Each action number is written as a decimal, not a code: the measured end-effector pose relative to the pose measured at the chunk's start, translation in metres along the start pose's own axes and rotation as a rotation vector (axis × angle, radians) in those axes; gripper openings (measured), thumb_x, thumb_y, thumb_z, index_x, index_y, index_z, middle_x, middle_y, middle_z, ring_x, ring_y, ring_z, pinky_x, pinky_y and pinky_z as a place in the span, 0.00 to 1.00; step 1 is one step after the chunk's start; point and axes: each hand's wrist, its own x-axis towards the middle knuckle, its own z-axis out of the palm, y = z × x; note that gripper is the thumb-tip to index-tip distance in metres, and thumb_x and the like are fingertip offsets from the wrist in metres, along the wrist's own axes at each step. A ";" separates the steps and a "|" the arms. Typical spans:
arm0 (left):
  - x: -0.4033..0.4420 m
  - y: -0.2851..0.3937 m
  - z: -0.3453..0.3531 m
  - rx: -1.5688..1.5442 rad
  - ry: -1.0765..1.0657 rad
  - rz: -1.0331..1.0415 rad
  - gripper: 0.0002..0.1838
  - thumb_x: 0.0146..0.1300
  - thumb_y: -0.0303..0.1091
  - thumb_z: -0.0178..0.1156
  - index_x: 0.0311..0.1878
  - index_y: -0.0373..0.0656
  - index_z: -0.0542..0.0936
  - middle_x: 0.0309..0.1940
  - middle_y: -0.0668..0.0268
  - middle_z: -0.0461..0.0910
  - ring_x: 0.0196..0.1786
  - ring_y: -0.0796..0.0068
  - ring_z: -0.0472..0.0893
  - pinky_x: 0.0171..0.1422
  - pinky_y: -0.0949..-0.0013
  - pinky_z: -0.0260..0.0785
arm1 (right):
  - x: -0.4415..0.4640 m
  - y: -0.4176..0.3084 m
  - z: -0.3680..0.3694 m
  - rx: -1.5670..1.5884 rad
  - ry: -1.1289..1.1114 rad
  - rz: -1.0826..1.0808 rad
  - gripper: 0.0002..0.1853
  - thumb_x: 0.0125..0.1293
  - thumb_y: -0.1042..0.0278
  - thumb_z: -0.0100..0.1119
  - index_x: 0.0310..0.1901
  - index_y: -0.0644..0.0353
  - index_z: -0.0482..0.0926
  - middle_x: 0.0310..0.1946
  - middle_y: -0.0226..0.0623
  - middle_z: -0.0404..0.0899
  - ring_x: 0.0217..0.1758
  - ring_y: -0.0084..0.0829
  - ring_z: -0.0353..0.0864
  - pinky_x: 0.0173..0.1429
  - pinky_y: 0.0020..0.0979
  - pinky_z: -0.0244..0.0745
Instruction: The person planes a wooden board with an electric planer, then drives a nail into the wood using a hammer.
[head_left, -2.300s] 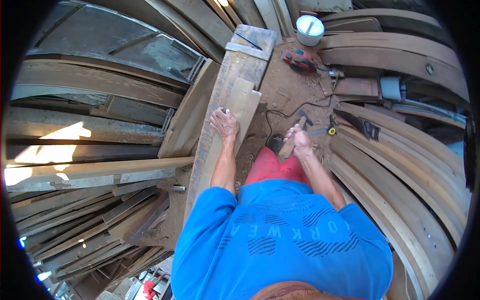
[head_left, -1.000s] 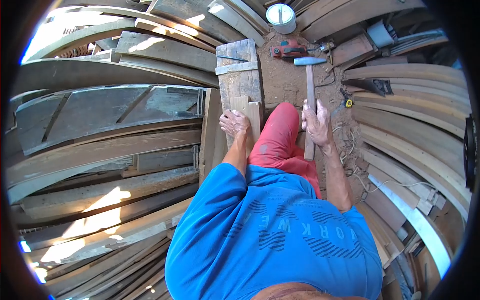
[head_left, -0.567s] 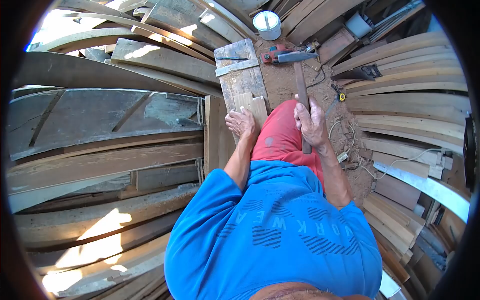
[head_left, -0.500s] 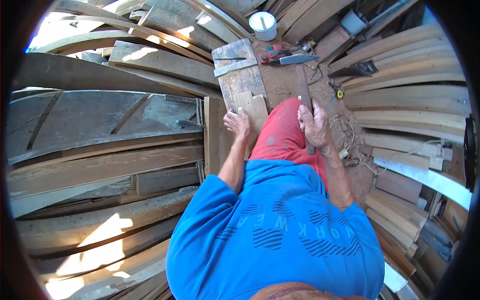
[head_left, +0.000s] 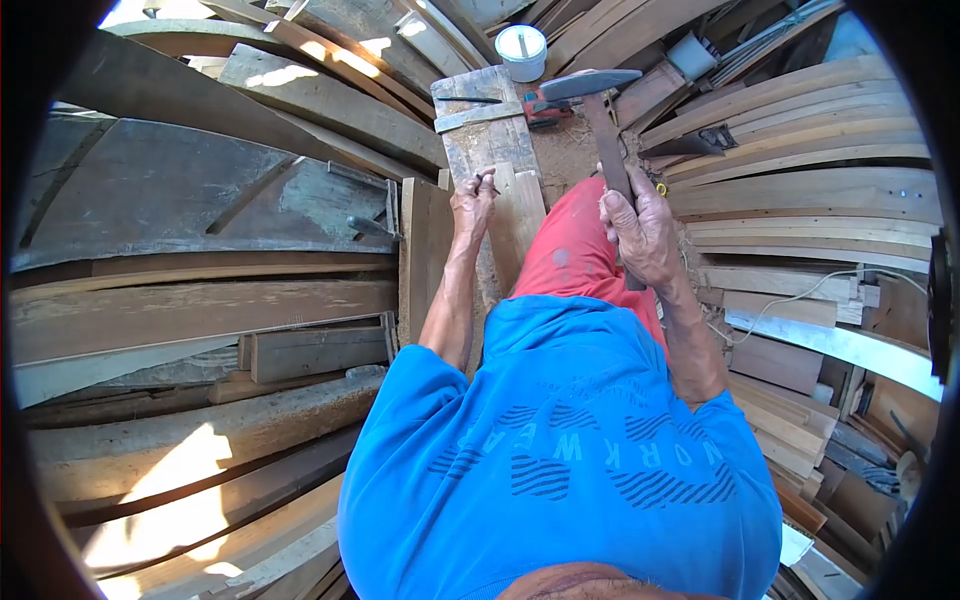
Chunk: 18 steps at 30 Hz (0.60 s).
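My right hand (head_left: 643, 228) is wrapped round the wooden handle of a hammer (head_left: 603, 130), whose dark metal head points up and away from me. Over the left edge of the bench plank (head_left: 480, 140), my left hand (head_left: 472, 207) has its fingers pinched together on something I cannot make out. Close to the right of that hand, a pale wooden board (head_left: 512, 215) with a notched far end lies along the plank, partly hidden by my leg. A crosspiece (head_left: 480, 116) runs over the far part of the plank, with a thin dark tool (head_left: 469, 99) beyond it.
A red power tool (head_left: 545, 108) and a white lidded bucket (head_left: 522, 52) stand past the bench. Stacked boards (head_left: 810, 205) and a handsaw (head_left: 690, 144) are on the right. More planks (head_left: 200, 315) fill the left side, and a pale cable (head_left: 790, 303) crosses the wood at right.
My left hand has lifted off the pale board and closed its fingers. The hammer, first low near my knees, has risen in my right hand. The view has turned and shifted.
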 end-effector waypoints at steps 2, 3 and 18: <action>0.007 -0.014 0.009 0.062 0.008 0.024 0.15 0.79 0.37 0.60 0.58 0.41 0.88 0.36 0.69 0.87 0.38 0.82 0.84 0.46 0.73 0.79 | 0.002 -0.014 0.003 -0.039 -0.004 -0.029 0.25 0.81 0.51 0.57 0.65 0.64 0.74 0.30 0.26 0.74 0.29 0.17 0.71 0.34 0.25 0.70; 0.009 -0.019 0.011 0.035 0.031 0.065 0.14 0.77 0.36 0.63 0.56 0.40 0.89 0.35 0.68 0.88 0.37 0.82 0.85 0.45 0.73 0.79 | 0.002 -0.017 0.002 -0.069 -0.023 -0.035 0.25 0.81 0.51 0.57 0.67 0.64 0.73 0.30 0.27 0.75 0.29 0.18 0.72 0.35 0.27 0.71; 0.015 -0.009 0.008 0.232 -0.118 0.171 0.07 0.75 0.29 0.63 0.49 0.37 0.88 0.32 0.63 0.89 0.33 0.80 0.88 0.41 0.72 0.81 | 0.035 0.003 -0.003 -0.215 -0.130 -0.062 0.32 0.82 0.61 0.55 0.82 0.57 0.60 0.36 0.47 0.84 0.38 0.36 0.84 0.49 0.39 0.80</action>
